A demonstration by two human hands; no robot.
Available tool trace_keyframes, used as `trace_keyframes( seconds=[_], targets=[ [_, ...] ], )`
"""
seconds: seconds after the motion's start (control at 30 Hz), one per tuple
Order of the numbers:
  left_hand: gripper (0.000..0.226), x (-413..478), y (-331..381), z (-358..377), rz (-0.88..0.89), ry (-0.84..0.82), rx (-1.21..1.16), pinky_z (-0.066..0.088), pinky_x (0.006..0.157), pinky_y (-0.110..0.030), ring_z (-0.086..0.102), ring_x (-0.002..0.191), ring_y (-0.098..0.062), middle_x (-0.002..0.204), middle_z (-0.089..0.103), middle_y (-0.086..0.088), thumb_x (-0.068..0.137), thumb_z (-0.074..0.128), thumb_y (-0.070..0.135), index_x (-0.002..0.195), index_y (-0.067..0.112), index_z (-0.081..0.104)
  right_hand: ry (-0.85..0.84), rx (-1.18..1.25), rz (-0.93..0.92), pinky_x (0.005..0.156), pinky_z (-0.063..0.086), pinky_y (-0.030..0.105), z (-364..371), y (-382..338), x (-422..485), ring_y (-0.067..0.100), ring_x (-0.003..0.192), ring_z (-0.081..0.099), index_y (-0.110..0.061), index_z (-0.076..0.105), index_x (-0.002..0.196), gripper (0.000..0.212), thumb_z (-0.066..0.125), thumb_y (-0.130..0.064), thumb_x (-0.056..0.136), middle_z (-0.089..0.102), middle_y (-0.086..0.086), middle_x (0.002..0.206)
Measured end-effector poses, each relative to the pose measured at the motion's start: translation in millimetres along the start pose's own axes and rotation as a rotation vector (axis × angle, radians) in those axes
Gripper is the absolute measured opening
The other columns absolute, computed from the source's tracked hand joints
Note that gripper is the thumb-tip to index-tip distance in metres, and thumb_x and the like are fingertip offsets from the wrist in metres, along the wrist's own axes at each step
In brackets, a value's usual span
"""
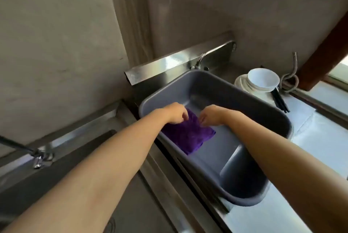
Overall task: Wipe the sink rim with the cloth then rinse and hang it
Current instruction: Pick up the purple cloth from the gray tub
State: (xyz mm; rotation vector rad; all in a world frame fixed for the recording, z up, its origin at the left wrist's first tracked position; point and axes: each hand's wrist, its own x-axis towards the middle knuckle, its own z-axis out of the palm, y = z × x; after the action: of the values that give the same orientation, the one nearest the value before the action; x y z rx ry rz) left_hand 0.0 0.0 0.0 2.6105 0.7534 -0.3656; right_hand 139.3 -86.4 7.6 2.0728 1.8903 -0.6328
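fingers (185, 116) of both hands pinching purple cloth (186, 135), hanging over basin (244, 101)

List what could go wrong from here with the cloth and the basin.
Both hands, left and right, pinch only the top edge of the purple cloth, so it may slip into the grey basin. The basin overhangs the counter, so pressing might tip it. Drips could reach the stacked bowls.

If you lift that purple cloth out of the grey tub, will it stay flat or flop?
The purple cloth would probably flop: it looks soft and already bunches where both hands pinch it. It may be wet, so heavier and dripping, though I cannot tell. Unlikely to slip, given its fuzzy surface.
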Motion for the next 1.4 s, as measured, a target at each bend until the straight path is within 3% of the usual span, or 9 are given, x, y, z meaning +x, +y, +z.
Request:
trace_keyframes(
  seconds=[0.13,0.27,0.43,0.6,0.7,0.9,1.0,1.1,1.4],
  targets=[
    [0.051,9,-4,11,-0.045,-0.072,0.067,0.038,0.093,-0.027,0.049,0.121,-0.027,0.135,0.052,-0.01,0.087,0.042,-0.004,0.132,0.019,0.052,0.007,0.051,0.062,0.085,0.047,0.036,32,-2,13,0.029,0.104,0.056,-0.011,0.062,0.111,0.044,0.061,-0.044,0.083,0.059,0.011,0.114],
    [0.055,22,-15,22,-0.057,-0.141,0.057,0.041,0.1,-0.032,0.048,0.123,-0.026,0.139,0.048,-0.008,0.083,0.059,0.007,0.136,0.017,0.046,0.118,0.016,0.163,0.086,0.046,0.041,54,-10,25,0.031,0.113,0.049,-0.01,0.049,0.123,0.057,0.067,-0.042,0.08,0.047,0.01,0.123],
    [0.066,31,-19,28,-0.077,-0.169,0.11,0.045,0.098,-0.038,0.049,0.12,-0.029,0.136,0.044,-0.009,0.077,0.072,0.012,0.137,0.017,0.044,0.204,0.007,0.173,0.076,0.047,0.037,57,-10,33,0.031,0.102,0.056,-0.013,0.056,0.112,0.026,0.055,-0.02,0.088,0.051,0.01,0.117],
    [0.068,30,-17,29,-0.078,-0.162,0.107,0.048,0.092,-0.039,0.052,0.113,-0.029,0.13,0.048,-0.01,0.074,0.075,0.016,0.134,0.016,0.045,0.214,0.199,0.14,0.069,0.041,0.032,48,-1,28,0.029,0.092,0.056,-0.015,0.057,0.103,0.018,0.056,-0.018,0.086,0.057,0.009,0.109],
    [0.053,25,-14,27,-0.087,-0.077,0.078,0.048,0.084,-0.037,0.055,0.109,-0.03,0.123,0.054,-0.011,0.075,0.072,0.017,0.124,0.014,0.051,0.248,0.358,0.075,0.069,0.039,0.032,30,5,21,0.024,0.083,0.049,-0.013,0.055,0.096,0.014,0.06,-0.017,0.083,0.057,0.009,0.097],
    [0.026,8,10,5,-0.107,0.098,-0.103,0.042,0.075,-0.033,0.056,0.105,-0.032,0.114,0.059,-0.013,0.083,0.056,0.015,0.109,0.011,0.056,0.276,0.32,0.053,0.067,0.04,0.033,-10,11,-4,0.026,0.081,0.05,-0.015,0.047,0.086,0.012,0.059,-0.013,0.082,0.052,0.004,0.088],
    [0.023,-5,19,-16,-0.093,0.188,-0.118,0.046,0.075,-0.036,0.057,0.1,-0.032,0.11,0.061,-0.012,0.083,0.054,0.015,0.106,0.014,0.056,0.323,0.294,0.052,0.074,0.043,0.034,-30,12,-20,0.028,0.089,0.054,-0.014,0.052,0.094,0.012,0.057,-0.012,0.083,0.058,0.007,0.096],
    [0.018,-20,27,-42,-0.066,0.275,-0.108,0.04,0.07,-0.031,0.058,0.098,-0.029,0.107,0.063,-0.009,0.083,0.055,0.018,0.101,0.019,0.058,0.336,0.258,0.035,0.089,0.045,0.036,-54,6,-38,0.026,0.104,0.057,-0.015,0.059,0.115,0.031,0.051,-0.008,0.087,0.063,0.007,0.113],
    [0.026,-102,26,-112,-0.073,0.621,-0.264,0.043,0.082,-0.028,0.058,0.101,-0.023,0.11,0.066,-0.006,0.085,0.064,0.018,0.11,0.015,0.066,0.479,0.171,-0.083,0.081,0.038,0.026,-137,-46,-80,0.027,0.107,0.056,-0.015,0.062,0.114,0.034,0.045,-0.005,0.086,0.064,0.008,0.114]
  ],
)
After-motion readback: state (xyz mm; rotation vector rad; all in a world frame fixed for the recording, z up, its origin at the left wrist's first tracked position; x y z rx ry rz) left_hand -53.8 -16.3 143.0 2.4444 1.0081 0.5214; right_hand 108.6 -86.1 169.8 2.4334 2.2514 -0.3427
